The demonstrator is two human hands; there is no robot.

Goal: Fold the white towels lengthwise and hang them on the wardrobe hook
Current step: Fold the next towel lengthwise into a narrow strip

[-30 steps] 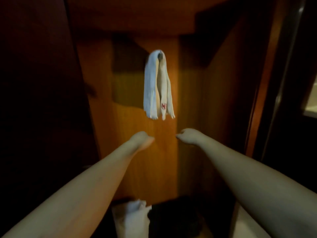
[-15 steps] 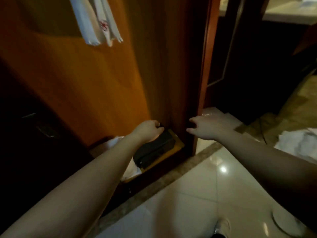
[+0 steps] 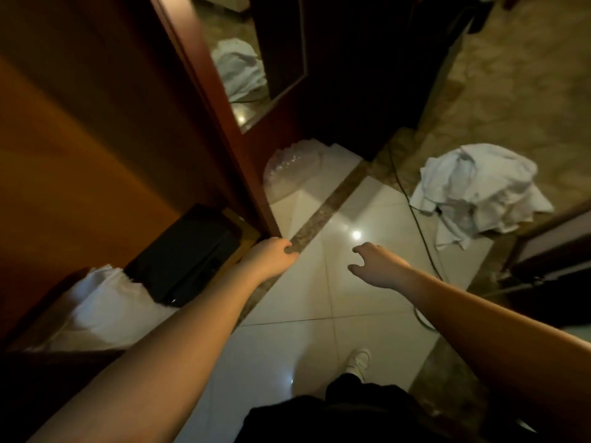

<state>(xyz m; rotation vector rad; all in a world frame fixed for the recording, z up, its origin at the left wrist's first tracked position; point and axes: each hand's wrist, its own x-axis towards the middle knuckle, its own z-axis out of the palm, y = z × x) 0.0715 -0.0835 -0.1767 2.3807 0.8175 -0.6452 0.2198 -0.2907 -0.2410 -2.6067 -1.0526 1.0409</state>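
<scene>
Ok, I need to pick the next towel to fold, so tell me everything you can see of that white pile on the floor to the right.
The white towel pile is a crumpled heap of soft-looking cloth, unfolded, with loose corners spread flat at its left and lower edges. It lies on the floor where pale glossy tile meets brown patterned flooring. A dark cable runs along its left edge. Neither hand touches it.
</scene>
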